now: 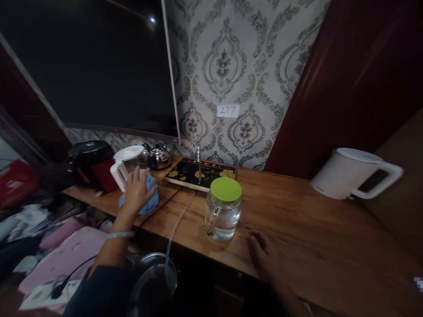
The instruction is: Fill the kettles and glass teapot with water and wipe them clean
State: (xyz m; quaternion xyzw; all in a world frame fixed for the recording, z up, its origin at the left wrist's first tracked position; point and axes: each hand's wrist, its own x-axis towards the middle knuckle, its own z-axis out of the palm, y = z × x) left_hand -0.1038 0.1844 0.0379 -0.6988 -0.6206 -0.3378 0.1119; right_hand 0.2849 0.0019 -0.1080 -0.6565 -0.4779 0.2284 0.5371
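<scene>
My left hand (137,191) is raised over a crumpled blue cloth (151,200), its fingers apart. Whether it touches the cloth I cannot tell. Just behind it stands a glass kettle with a white lid and handle (128,154). My right hand (264,253) is by the table's front edge, open and in dim light, to the right of a clear glass jug (224,220). The jug has water in it and a green lid (226,189).
Behind the jug lies a black tea stove panel with gold flowers (185,171) and a thin tap (198,163). A clear hose (178,220) runs down into a metal bucket (155,259). A white electric kettle (350,171) stands right, a shiny teapot (159,157) at the back.
</scene>
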